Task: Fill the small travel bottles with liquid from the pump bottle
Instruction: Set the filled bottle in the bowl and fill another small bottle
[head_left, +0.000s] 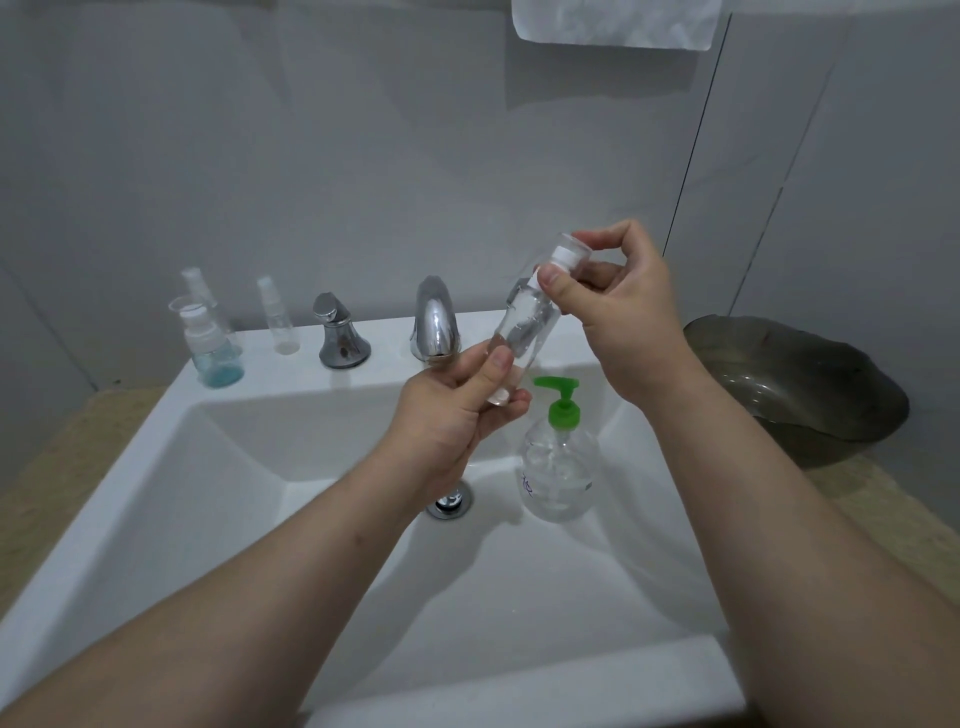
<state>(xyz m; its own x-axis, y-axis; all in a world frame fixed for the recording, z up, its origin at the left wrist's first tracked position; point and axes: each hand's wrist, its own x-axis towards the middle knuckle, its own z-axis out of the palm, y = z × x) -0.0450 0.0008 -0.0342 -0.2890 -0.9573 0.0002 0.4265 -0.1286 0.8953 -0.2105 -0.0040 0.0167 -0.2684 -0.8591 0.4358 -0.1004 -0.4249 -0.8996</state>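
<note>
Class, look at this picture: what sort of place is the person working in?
Most likely a bathroom: a white sink with a chrome tap, tiled walls, and a towel hanging above.

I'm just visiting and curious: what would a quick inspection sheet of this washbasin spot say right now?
Surface: white sink; stone-look counter on both sides.
Job's things: clear travel bottle held tilted over the basin; green-topped pump bottle standing inside the sink near the drain; three more small bottles on the back ledge, one with blue liquid.
Clutter: dark bowl on the counter at right.
Grippers: left hand grips the travel bottle's base; right hand has its fingers on the bottle's cap.
Cables: nothing seen.
Surroundings: chrome tap, tap handle, grey wall, white cloth hanging above.
</note>
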